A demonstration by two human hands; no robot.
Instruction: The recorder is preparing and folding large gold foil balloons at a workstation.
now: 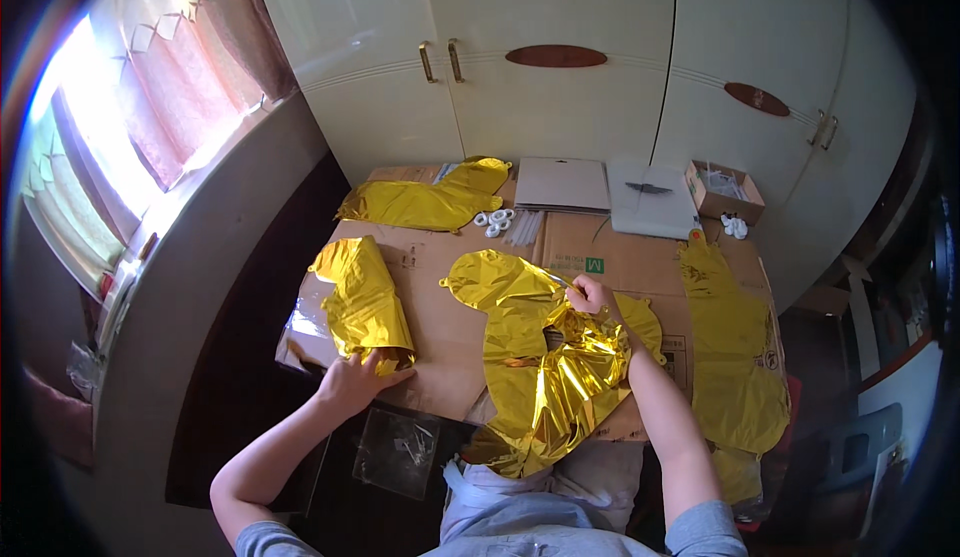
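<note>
Before me, a large gold foil balloon (510, 332), flat and crumpled, spreads over the table's near edge and down toward my lap. My right hand (592, 295) is closed on its upper right edge, and shiny folds bunch up under that wrist. Farther left lies a second gold foil balloon (362, 292), folded over on itself. At its near end, my left hand (355, 382) grips the curled foil edge, fingers partly hidden in the fold and thumb pointing right along the cardboard.
Cardboard (450, 347) covers the table. More gold balloons lie at the back left (420, 202) and the right side (735, 347). White tape-like rings (494, 221), clear tubes (524, 228), a grey flat box (562, 185) and an open carton (725, 189) line the back. A clear tray (396, 452) sits below.
</note>
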